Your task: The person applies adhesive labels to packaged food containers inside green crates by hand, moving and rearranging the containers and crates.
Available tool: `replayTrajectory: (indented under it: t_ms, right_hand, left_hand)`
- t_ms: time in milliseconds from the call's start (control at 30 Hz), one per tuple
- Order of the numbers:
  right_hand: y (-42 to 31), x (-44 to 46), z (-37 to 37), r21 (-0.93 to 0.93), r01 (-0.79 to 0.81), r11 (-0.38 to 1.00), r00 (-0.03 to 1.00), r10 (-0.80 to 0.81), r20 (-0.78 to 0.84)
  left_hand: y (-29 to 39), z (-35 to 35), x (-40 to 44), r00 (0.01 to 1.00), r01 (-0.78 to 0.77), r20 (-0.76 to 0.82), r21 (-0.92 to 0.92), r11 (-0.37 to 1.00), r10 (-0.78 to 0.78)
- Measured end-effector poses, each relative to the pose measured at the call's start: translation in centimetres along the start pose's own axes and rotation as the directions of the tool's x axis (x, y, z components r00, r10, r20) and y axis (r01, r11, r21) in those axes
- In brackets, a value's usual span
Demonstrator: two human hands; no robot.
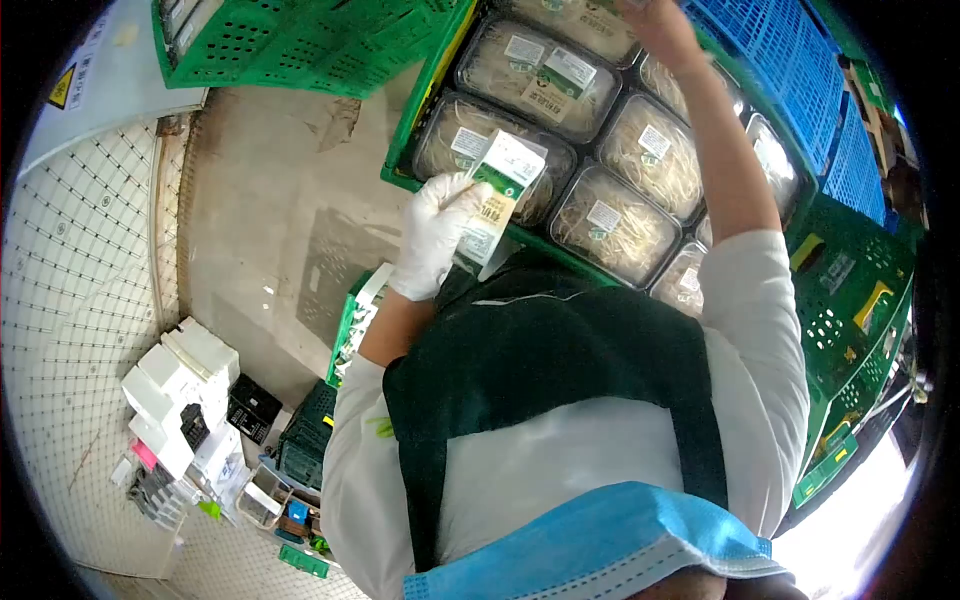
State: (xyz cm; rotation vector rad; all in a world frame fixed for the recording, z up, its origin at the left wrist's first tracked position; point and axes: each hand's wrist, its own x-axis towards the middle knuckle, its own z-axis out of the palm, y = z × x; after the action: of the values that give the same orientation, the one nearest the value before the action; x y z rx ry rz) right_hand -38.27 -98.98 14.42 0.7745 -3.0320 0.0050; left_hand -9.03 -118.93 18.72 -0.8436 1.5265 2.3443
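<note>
Left hand pinches green labels — one far pack wears its own, nearer packs lack it — my right hand's grip I cannot tell.

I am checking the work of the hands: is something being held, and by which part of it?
The left hand holds printed labels near the middle of one long edge. The right hand is partly cut off; its hold cannot be told.
</note>
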Motion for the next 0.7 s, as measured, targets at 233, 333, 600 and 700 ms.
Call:
replayTrajectory:
  t_ms: [233, 333, 600, 700]
  right_hand:
    - [-2.7, -4.7, -0.6, 0.030, -0.067, 0.997, 0.874, 0.073, -0.480]
    - [-5.9, -12.4, -4.8, 0.923, 0.090, 0.375, 0.963, -0.270, 0.016]
    - [-6.5, -20.4, -7.0, 0.871, 0.131, 0.473, 0.988, -0.137, -0.074]
    - [-3.2, -21.0, -6.7, 0.792, 0.150, 0.592, 0.987, -0.039, -0.159]
  left_hand:
    - [0.2, 1.4, -0.7, 0.998, -0.058, 0.025, -0.063, 0.996, 0.060]
    - [-0.2, 2.2, -0.2, 0.989, -0.119, 0.081, -0.025, 0.993, 0.121]
    - [-0.6, 7.4, 0.5, 0.963, -0.209, 0.209, 0.180, 0.961, 0.170]
    - [-1.0, 9.4, 0.1, 0.973, -0.126, 0.228, 0.400, 0.908, 0.035]
